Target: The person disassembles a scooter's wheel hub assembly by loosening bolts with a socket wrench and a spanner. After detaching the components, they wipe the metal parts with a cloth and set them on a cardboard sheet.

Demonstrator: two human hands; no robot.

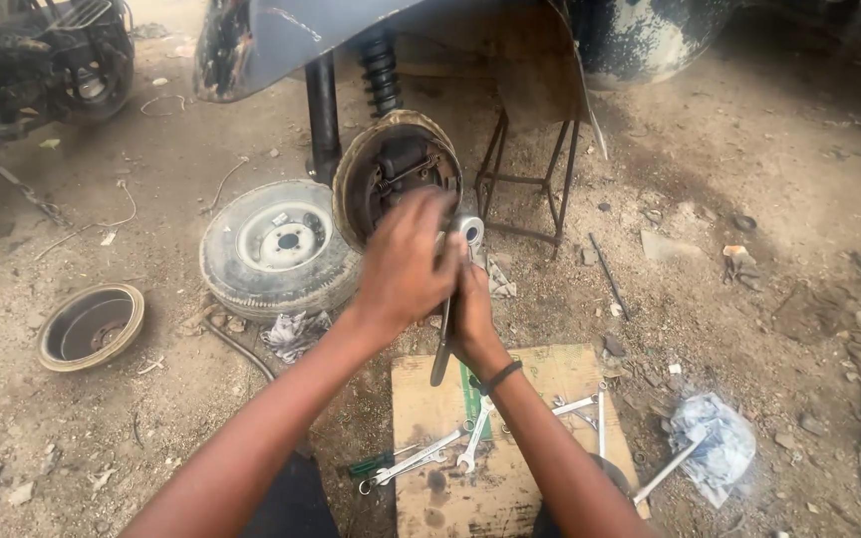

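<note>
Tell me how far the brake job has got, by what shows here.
Done: the wheel lies flat on the ground and the brake drum sits apart, so the brake assembly is bare. In hand: the left hand and right hand work a dark tool at the assembly's lower edge. Left: drum and wheel are off, and the wrenches lie out on the board.

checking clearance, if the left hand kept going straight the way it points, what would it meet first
Most likely the exposed brake assembly on the hub: the left hand reaches up and forward with its fingertips already at the lower edge. Depth is unclear, so contact cannot be confirmed.
</note>
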